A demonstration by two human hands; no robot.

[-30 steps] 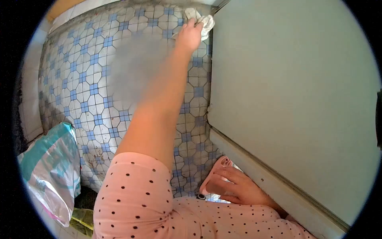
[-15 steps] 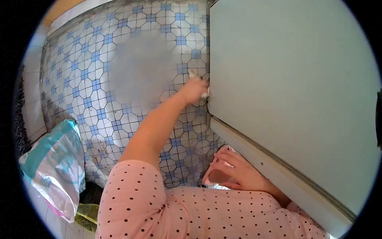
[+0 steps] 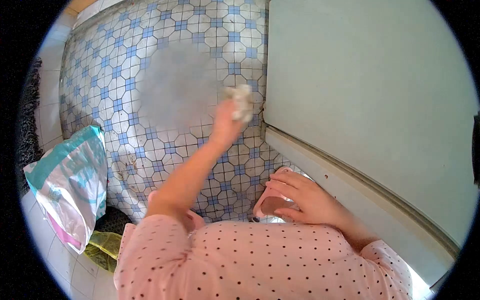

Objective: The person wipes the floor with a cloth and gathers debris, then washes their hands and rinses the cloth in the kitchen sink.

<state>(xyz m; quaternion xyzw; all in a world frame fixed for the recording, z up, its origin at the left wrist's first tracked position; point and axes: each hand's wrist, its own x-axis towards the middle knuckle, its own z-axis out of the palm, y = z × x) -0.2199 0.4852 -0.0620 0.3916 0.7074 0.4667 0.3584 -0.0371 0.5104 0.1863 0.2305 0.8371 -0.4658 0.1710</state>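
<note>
In the upper middle of the frame, the pale cloth [image 3: 243, 104], bunched in the blurred left hand [image 3: 227, 122], has drawn back from the grey-green panel [image 3: 360, 100], baring the floor [image 3: 257, 86] beside it. The right hand [image 3: 314, 201], fingers loosely spread, hangs near a pink slipper [image 3: 270, 193].

1 L hand [image 3: 227, 120], 1 R hand [image 3: 311, 201], 1 cloth [image 3: 243, 104], 2 slippers [image 3: 271, 193], 2 bags [image 3: 75, 182], 1 grn panel [image 3: 365, 95]

Matt pale cloth [image 3: 243, 103], glossy plastic bag [image 3: 75, 182], smooth, patterned floor tiles [image 3: 117, 105].
</note>
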